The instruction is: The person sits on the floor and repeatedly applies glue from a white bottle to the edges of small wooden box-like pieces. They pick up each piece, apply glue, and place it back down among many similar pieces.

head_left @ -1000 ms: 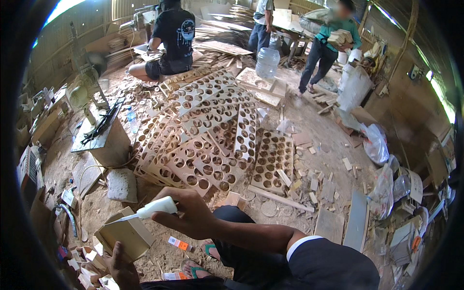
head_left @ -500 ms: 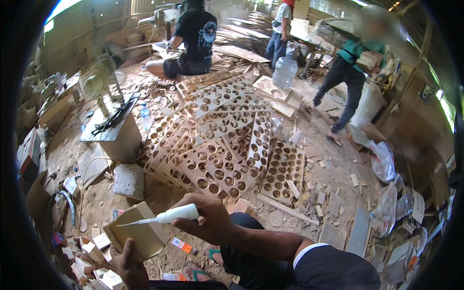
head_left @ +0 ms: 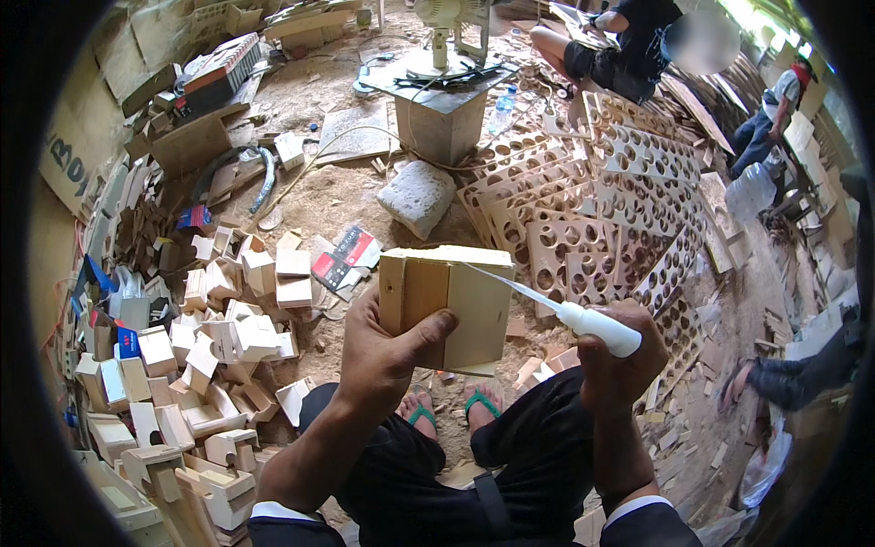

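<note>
My left hand grips a small pale wooden box by its left side, thumb across the front face. Between the fingers of my right hand is a white glue bottle, tilted so that its long thin nozzle points up and left. The nozzle's tip meets or nearly meets the box's upper edge; whether it touches I cannot tell. Both things are held above my lap, over my knees and green sandals.
Many small wooden boxes are heaped at my left. Ahead lie a pale block and a table bearing a fan. Boards with round holes pile up to the right. A seated person and others are beyond.
My view has swung left. The box has come up and been turned, and the glue bottle now points at its top edge from the right instead of passing across its front.
</note>
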`<control>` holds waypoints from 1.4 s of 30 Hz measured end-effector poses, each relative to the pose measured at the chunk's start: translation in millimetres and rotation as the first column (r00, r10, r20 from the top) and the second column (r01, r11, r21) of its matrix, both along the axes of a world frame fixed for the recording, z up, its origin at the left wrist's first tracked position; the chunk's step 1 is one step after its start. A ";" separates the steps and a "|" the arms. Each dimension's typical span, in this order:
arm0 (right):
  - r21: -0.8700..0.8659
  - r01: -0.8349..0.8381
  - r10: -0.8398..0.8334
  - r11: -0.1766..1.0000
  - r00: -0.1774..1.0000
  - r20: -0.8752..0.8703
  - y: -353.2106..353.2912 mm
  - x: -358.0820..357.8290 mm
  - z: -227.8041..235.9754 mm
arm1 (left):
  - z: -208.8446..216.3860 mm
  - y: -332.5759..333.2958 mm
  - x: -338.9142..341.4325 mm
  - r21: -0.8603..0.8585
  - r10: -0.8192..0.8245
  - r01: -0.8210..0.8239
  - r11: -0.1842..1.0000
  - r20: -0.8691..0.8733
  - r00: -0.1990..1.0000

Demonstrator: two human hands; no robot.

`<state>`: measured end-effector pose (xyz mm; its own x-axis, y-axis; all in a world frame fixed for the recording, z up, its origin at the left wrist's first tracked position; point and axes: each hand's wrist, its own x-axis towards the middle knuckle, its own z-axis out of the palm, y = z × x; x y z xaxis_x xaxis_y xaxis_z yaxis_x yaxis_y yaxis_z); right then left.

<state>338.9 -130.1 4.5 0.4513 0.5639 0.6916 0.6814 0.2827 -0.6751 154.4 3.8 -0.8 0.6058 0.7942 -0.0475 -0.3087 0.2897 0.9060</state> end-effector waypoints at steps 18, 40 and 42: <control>0.044 -0.074 0.068 0.996 0.991 0.115 4.1 -2.1 3.6 | 0.5 -2.0 1.5 -0.021 0.035 -0.037 0.999 -0.060 0.998; 0.034 0.037 -0.040 0.999 0.994 0.103 2.6 -2.9 2.9 | 4.1 -1.2 1.5 -0.019 0.029 -0.031 0.999 -0.100 0.995; 0.046 0.046 -0.050 0.998 0.995 0.087 2.1 -1.5 1.3 | 2.6 2.6 0.2 0.006 0.065 -0.065 0.998 -0.069 0.995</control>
<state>337.4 -128.0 5.8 0.4136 0.5110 0.7536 0.7509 0.2766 -0.5997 154.6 6.4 1.9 0.5480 0.8322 -0.0846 -0.2636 0.2678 0.9267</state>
